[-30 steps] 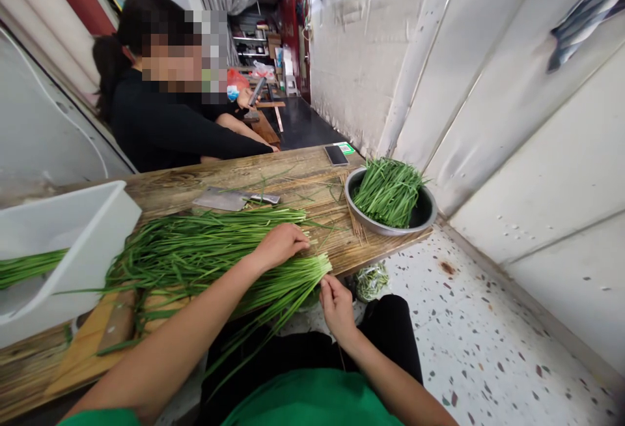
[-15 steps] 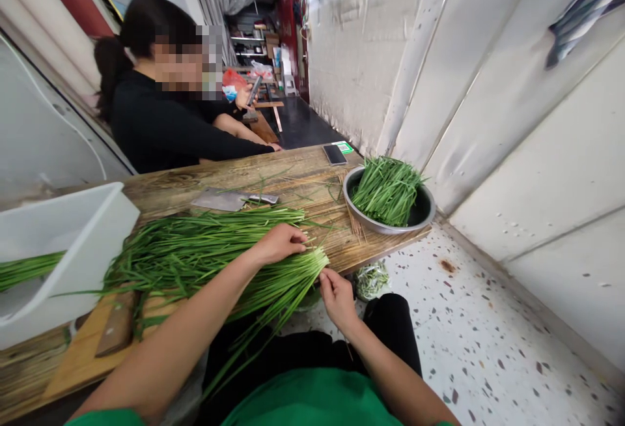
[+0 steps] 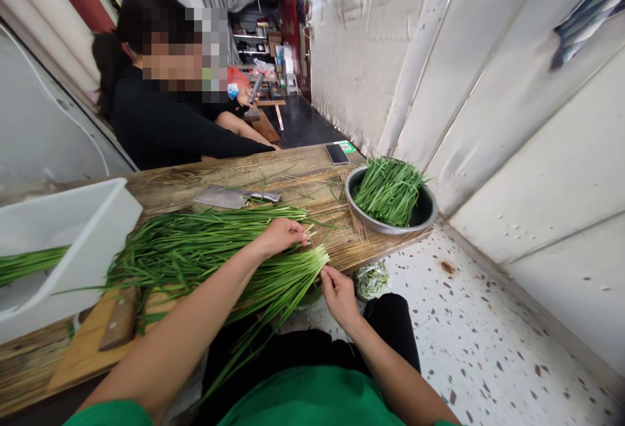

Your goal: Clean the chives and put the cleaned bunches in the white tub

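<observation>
My left hand (image 3: 283, 236) is closed in a pinch on the pale stem ends of a few garlic chives, above the table. My right hand (image 3: 338, 292) is closed at the near edge of a fanned bunch of chives (image 3: 293, 279), by its cut white ends. It seems to grip a thin skewer, mostly hidden; a faint thin line shows below the palm. The bunch's leaves hang over the table edge towards my lap. Behind my left forearm lies a large pile of loose chives (image 3: 195, 237), stems pointing right.
A cleaver (image 3: 224, 197) lies behind the pile. Bamboo skewers (image 3: 359, 227) lie beside a metal bowl (image 3: 349, 195) of chives. A white bin (image 3: 97, 230) stands left, near a wooden handle (image 3: 120, 322). A phone (image 3: 336, 154) rests at the back. Another person (image 3: 166, 113) sits across, holding a phone.
My left hand has moved slightly up and away from the fanned bunch, with stem ends now showing at its fingertips. My right hand stays almost in place.
</observation>
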`<state>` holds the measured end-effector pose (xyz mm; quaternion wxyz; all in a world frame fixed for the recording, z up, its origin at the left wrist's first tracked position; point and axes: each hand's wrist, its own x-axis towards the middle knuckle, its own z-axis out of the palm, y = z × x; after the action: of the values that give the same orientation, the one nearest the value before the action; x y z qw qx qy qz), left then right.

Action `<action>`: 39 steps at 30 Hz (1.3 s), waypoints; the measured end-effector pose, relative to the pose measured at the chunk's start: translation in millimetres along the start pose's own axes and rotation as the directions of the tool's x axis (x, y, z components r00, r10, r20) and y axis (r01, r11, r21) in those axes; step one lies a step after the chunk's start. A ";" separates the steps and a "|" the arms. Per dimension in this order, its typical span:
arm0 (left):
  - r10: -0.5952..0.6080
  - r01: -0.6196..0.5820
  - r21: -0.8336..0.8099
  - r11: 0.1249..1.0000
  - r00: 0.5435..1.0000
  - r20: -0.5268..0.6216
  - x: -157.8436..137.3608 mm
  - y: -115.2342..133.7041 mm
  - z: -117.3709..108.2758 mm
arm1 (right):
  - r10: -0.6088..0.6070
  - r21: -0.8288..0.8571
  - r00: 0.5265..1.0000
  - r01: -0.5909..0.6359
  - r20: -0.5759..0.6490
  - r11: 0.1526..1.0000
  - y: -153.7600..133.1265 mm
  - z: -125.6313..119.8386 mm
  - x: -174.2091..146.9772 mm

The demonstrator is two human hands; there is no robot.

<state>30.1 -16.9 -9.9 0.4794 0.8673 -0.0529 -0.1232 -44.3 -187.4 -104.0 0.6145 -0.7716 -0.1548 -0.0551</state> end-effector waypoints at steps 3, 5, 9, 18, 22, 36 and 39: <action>-0.003 0.004 -0.014 1.000 1.000 0.024 0.6 0.2 -1.1 | 0.001 0.008 1.000 -0.001 0.004 1.000 -0.2 0.5 0.4; -0.008 0.009 -0.026 1.000 1.000 0.029 1.5 -0.9 -1.5 | -0.001 0.016 1.000 0.001 0.001 1.000 0.0 0.7 0.8; -0.018 0.019 -0.053 0.998 1.000 0.022 2.9 -2.8 -1.7 | -0.009 0.023 1.000 0.009 0.000 1.000 0.3 0.7 1.7; -0.008 0.008 -0.040 0.999 1.000 0.021 2.5 -3.1 -1.9 | -0.006 -0.003 1.000 0.006 0.010 1.000 0.4 1.2 1.8; -0.015 0.015 -0.064 0.998 1.000 0.012 3.2 -5.2 -0.6 | 0.000 -0.004 1.000 0.000 -0.004 1.000 3.1 3.4 1.1; -0.100 0.101 -0.039 0.994 0.995 0.031 -5.7 3.5 1.8 | 0.014 0.005 0.999 -0.013 -0.049 1.000 -6.0 12.0 4.1; -0.075 0.075 -0.079 0.994 0.997 -0.001 -7.0 5.2 -3.1 | 0.010 0.006 0.998 -0.010 -0.057 1.000 -9.0 12.4 7.1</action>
<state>24.3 -15.7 -2.7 0.5083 0.8493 -0.0144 -0.1417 -41.7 -172.4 -96.6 0.6211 -0.7688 -0.1335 -0.0737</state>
